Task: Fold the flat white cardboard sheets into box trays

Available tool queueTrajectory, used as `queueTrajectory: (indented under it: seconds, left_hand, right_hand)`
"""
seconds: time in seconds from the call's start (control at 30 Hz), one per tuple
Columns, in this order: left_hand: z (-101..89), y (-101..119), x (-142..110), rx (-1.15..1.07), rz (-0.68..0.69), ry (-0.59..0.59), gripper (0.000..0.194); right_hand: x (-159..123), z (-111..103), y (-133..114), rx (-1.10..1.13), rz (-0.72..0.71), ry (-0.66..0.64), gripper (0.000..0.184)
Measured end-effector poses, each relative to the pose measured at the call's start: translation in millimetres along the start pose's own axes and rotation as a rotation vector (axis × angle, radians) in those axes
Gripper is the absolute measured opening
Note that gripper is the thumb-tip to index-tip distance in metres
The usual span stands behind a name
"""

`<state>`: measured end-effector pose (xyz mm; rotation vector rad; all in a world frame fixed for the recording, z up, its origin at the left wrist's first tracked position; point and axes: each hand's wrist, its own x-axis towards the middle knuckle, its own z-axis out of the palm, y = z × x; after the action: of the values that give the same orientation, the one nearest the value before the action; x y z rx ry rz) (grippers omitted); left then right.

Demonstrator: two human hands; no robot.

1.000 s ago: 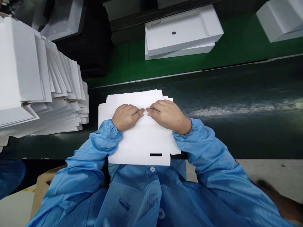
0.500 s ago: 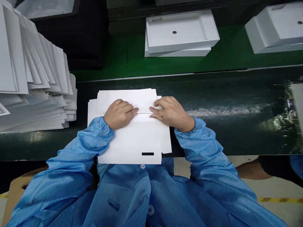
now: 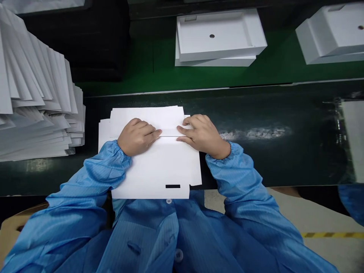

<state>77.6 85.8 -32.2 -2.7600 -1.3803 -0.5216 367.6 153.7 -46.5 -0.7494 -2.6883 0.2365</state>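
In front of my body lies a flat white die-cut cardboard sheet (image 3: 159,167), with a dark slot near its lower edge and notched corners. A raised crease runs across its upper part. My left hand (image 3: 138,137) rests on the sheet with curled fingers, closed on the crease left of centre. On the other side, my right hand (image 3: 199,135) pinches the same crease, thumb below and fingers above. A short stretch of the fold shows between the two hands. The sheet's near edge overhangs the bench towards the blue smock (image 3: 148,231).
A tall stack of white cardboard sheets (image 3: 42,83) stands at the left. Behind the dark bench (image 3: 270,159), white box trays (image 3: 216,38) and another white box pile (image 3: 335,34) sit on a green surface. A black bin (image 3: 96,41) is at the back left.
The view has shifted slightly, so the bench items appear a little further left. Both hands keep their places on the crease, with only a small change in the gap between them.
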Motion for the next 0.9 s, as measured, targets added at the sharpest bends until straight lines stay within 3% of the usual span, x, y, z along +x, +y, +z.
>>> queueTrajectory:
  seconds: [0.2, 0.43, 0.57, 0.73, 0.9]
  left_hand:
    - [0.7, -2, -2, -0.014, -0.005, 0.000, 0.022]
    - [-2.8, 1, -5, 0.107, 0.052, 0.001, 0.018]
    - [-5.0, 4, -9, 0.015, -0.009, 0.012, 0.019]
    - [-9.9, 10, -11, 0.037, 0.011, 0.073, 0.019]
    - [-13.1, 10, -8, 0.015, 0.014, 0.087, 0.019]
  right_hand:
    - [3, -3, -5, -0.021, -0.055, -0.032, 0.031]
    - [5, -2, -6, -0.015, -0.113, -0.019, 0.038]
    - [5, -1, -5, 0.072, -0.088, -0.003, 0.034]
    - [3, 5, -3, 0.208, -0.062, 0.029, 0.022]
    - [2, 6, -2, 0.339, -0.004, 0.022, 0.025]
